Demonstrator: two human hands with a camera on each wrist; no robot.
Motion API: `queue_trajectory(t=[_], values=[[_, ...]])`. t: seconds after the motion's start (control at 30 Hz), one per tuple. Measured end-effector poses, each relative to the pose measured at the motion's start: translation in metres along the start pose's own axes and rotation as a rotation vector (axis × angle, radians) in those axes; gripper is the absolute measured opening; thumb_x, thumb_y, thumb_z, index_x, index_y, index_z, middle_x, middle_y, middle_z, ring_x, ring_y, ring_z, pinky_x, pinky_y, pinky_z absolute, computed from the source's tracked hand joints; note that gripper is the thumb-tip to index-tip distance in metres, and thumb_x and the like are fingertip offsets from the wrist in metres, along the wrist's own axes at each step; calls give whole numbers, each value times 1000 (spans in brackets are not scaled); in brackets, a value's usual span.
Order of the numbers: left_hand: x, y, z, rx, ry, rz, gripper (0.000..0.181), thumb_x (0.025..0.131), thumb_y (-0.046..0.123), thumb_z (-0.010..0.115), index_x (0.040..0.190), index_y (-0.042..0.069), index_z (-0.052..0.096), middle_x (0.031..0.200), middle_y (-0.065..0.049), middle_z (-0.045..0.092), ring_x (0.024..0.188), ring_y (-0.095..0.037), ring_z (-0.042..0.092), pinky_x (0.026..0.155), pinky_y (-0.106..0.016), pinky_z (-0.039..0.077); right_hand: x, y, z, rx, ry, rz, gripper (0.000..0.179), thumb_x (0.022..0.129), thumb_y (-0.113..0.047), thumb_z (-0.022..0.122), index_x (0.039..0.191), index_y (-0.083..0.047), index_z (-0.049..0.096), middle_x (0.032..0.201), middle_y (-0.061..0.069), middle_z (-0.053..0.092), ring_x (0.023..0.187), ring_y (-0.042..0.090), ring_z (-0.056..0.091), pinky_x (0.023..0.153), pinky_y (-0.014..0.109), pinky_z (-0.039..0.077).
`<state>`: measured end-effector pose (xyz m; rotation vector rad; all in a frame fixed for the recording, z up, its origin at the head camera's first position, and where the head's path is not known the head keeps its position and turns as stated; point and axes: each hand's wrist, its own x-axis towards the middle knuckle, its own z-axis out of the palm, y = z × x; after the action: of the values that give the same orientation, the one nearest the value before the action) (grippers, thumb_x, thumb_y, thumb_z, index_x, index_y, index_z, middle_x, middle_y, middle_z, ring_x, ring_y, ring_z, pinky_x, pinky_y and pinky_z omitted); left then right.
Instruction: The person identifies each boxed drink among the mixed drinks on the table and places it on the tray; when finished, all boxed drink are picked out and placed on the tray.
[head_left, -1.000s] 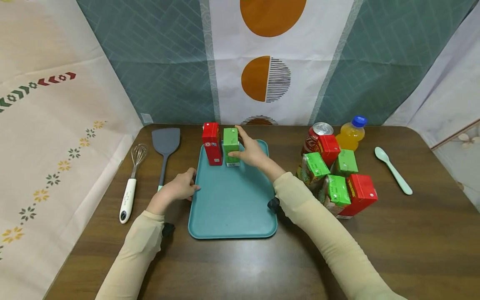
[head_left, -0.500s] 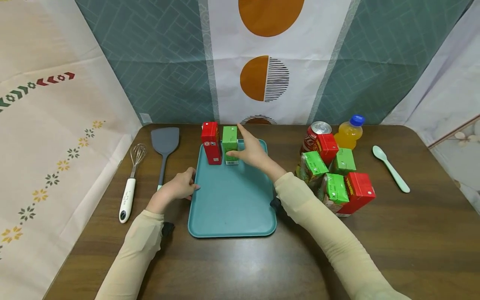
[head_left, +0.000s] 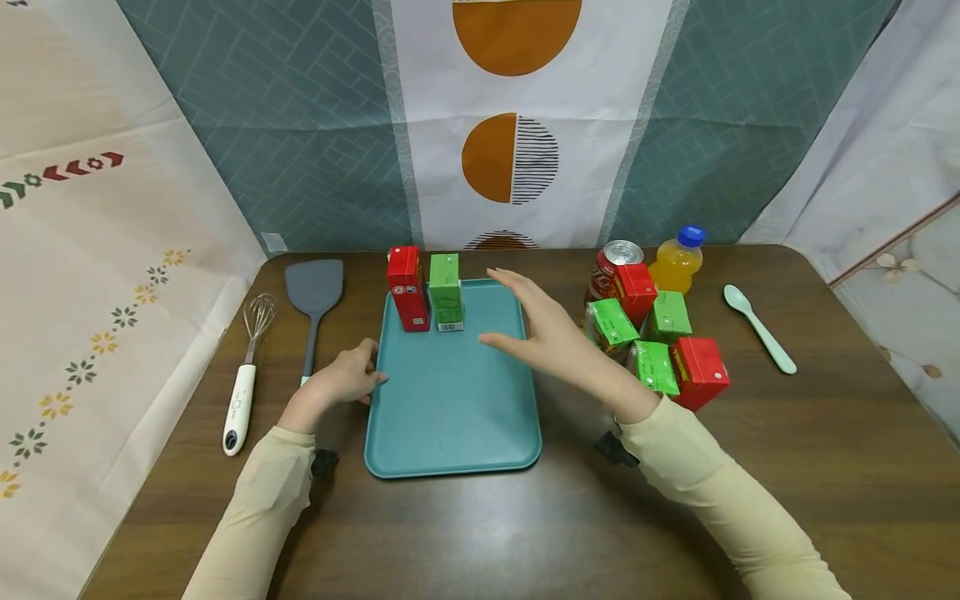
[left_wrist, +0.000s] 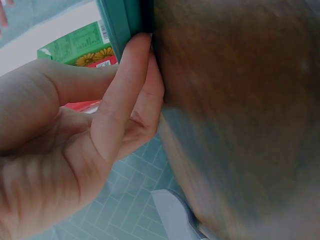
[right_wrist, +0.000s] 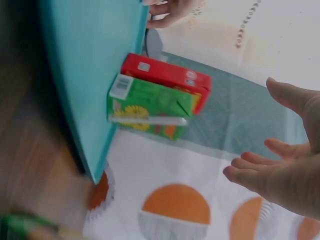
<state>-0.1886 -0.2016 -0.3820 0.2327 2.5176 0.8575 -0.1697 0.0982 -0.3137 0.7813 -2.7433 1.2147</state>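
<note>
A teal tray (head_left: pixel 453 417) lies on the table. My left hand (head_left: pixel 341 379) pinches its left rim, thumb above and curled fingers (left_wrist: pixel 132 75) at the outer side in the left wrist view. On the tray's far left corner stand a red drink carton (head_left: pixel 409 292) and a green drink carton (head_left: pixel 447 292), side by side and upright. A straw in a wrapper (right_wrist: pixel 150 120) runs along the green carton's side. My right hand (head_left: pixel 555 337) hovers over the tray's right side, fingers spread and holding nothing, apart from the green carton.
Right of the tray, several red and green cartons (head_left: pixel 701 371) cluster with a soda can (head_left: pixel 606 268) and an orange juice bottle (head_left: pixel 677 262). A pale spoon (head_left: pixel 759 327) lies beyond them. A whisk (head_left: pixel 243 392) and a grey spatula (head_left: pixel 314 287) lie at the left.
My right hand has let go of the green carton and drawn back to the right. The carton stands where it was on the tray. My left hand stays at the rim.
</note>
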Motion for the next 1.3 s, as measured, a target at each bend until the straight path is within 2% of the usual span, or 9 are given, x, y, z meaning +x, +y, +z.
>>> queue_trajectory(t=[0.23, 0.37, 0.47, 0.5, 0.6, 0.7, 0.8, 1.07, 1.3], values=[[-1, -2, -1, 9, 6, -4, 43, 93, 4, 54, 125, -11, 31, 95, -25, 55, 65, -20, 62, 63, -33, 55, -53, 9, -37, -66, 18, 3, 73, 82, -32, 72, 144, -21, 35, 146, 3, 37, 132, 23, 36, 101, 52, 37], [1, -3, -1, 7, 0, -3, 41, 93, 4, 54, 124, -11, 32, 95, -25, 55, 64, -20, 63, 62, -33, 55, -79, 27, -57, -151, 57, -36, 72, 79, -22, 76, 141, -17, 40, 141, 5, 42, 124, 25, 44, 92, 45, 46], [1, -3, -3, 4, -3, -10, 40, 93, 4, 54, 123, -11, 32, 96, -26, 56, 64, -20, 63, 63, -34, 55, -94, 43, -72, -225, 119, -96, 74, 73, -13, 81, 137, -14, 45, 138, 5, 46, 122, 22, 46, 95, 25, 44], [1, -2, -3, 3, -4, -10, 39, 93, 4, 54, 123, -11, 32, 96, -26, 56, 64, -20, 64, 63, -34, 55, -98, 49, -77, -246, 140, -115, 75, 70, -11, 82, 136, -13, 46, 137, 6, 47, 125, 20, 45, 101, 22, 39], [1, -1, -4, -1, -4, -9, 40, 93, 4, 53, 123, -11, 32, 96, -26, 56, 64, -20, 64, 63, -34, 55, -109, 63, -89, -294, 195, -141, 79, 63, -6, 85, 134, -11, 50, 135, 8, 49, 126, 11, 43, 98, 5, 27], [1, -1, -4, -5, -9, -11, 41, 94, 4, 53, 124, -11, 31, 98, -26, 55, 66, -21, 64, 64, -34, 55, -119, 73, -100, -301, 213, -124, 80, 59, -5, 87, 132, -9, 52, 133, 10, 50, 125, 0, 40, 97, 3, 27], [2, 0, -3, -7, -13, -16, 41, 94, 4, 53, 124, -11, 32, 99, -27, 55, 67, -21, 64, 65, -34, 56, -128, 81, -109, -287, 213, -86, 82, 57, -3, 87, 131, -9, 52, 132, 8, 51, 121, -9, 39, 94, 2, 28], [3, 0, -3, -7, -5, -18, 41, 94, 4, 53, 125, -11, 32, 98, -27, 55, 67, -21, 64, 64, -34, 56, -150, 98, -119, -187, 171, 8, 86, 57, 1, 87, 134, -10, 50, 131, -13, 48, 110, -10, 46, 86, 0, 34], [2, -1, -3, -11, -6, -19, 41, 93, 4, 53, 125, -11, 32, 98, -27, 56, 66, -21, 64, 63, -33, 56, -155, 113, -114, -80, 132, 29, 85, 60, 8, 83, 136, -6, 46, 130, -13, 49, 108, -10, 50, 86, 2, 37]])
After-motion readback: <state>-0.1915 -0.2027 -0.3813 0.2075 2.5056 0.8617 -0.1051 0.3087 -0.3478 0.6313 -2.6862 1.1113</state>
